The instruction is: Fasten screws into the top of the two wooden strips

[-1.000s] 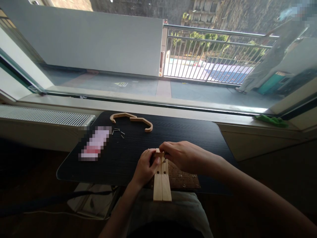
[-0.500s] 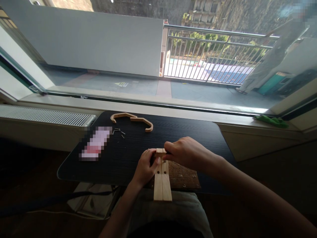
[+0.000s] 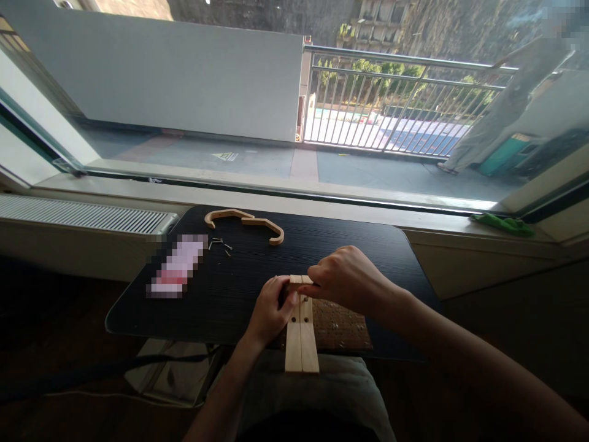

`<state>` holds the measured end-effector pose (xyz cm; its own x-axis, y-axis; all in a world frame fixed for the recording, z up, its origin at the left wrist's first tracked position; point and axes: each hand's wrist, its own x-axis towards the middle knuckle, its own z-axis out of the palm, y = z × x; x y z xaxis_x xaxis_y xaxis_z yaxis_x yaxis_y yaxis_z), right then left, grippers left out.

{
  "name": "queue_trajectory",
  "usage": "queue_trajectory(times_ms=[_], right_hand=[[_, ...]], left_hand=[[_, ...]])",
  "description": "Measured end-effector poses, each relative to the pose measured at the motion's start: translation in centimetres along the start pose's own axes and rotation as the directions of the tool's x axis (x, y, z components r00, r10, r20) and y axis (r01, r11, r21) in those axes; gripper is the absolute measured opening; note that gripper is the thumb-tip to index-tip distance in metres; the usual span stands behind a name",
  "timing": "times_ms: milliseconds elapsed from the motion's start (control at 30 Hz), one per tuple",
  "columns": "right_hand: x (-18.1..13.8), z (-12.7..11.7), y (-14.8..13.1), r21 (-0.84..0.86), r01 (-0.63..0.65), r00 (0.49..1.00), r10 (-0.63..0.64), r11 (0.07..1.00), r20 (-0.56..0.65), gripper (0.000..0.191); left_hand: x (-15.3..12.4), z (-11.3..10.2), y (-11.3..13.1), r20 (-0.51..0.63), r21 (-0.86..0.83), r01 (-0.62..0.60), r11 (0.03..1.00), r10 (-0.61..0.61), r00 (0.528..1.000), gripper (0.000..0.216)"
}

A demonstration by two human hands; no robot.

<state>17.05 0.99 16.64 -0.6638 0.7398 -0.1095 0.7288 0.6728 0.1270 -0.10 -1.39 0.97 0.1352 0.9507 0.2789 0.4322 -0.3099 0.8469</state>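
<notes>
In the head view, a pale wooden piece (image 3: 301, 347) of two strips side by side, with several dark holes, points toward my lap. My left hand (image 3: 271, 310) is wrapped round its left side near the far end, the thumb resting by the holes. Over the far right end of the wood is my right hand (image 3: 343, 273), its fingers closed. Whatever they pinch, if anything, is hidden. Under the wood lies a brown board (image 3: 343, 325) with small holes and light specks.
On the black table (image 3: 350, 236) lie two curved wooden hooks (image 3: 230, 213), several screws (image 3: 221, 242) and a blurred pink-white item (image 3: 179, 267). A radiator (image 3: 87, 215) stands at left. On the sill is a green cloth (image 3: 504, 224). Beyond the window stands a person (image 3: 501, 116).
My right hand has turned slightly and lifted a little at the wood's far end. My left hand and the wood have hardly moved.
</notes>
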Motion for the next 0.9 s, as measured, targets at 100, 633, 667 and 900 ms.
queue_trajectory(times_ms=[100, 633, 667, 900], right_hand=[[0.2, -0.2, -0.6, -0.003, -0.051, 0.999, 0.051, 0.999, 0.006, 0.055], [-0.9, -0.1, -0.8, 0.195, 0.011, 0.999, -0.017, 0.981, 0.032, 0.014], [-1.0, 0.0, -0.6, 0.209, 0.034, 0.998, -0.044, 0.977, 0.040, 0.013], [-1.2, -0.1, 0.6, 0.246, 0.079, 0.988, -0.109, 0.966, 0.112, 0.008]], left_hand=[[0.1, -0.1, 0.2, 0.009, -0.005, 0.001, 1.000, -0.001, 1.000, 0.016], [0.1, 0.0, 0.2, -0.003, -0.010, -0.004, 1.000, 0.004, 1.000, 0.016], [0.1, 0.0, 0.2, -0.003, -0.006, -0.004, 1.000, 0.004, 1.000, 0.016], [0.1, 0.1, 0.0, 0.001, -0.001, -0.019, 1.000, 0.019, 1.000, 0.017]])
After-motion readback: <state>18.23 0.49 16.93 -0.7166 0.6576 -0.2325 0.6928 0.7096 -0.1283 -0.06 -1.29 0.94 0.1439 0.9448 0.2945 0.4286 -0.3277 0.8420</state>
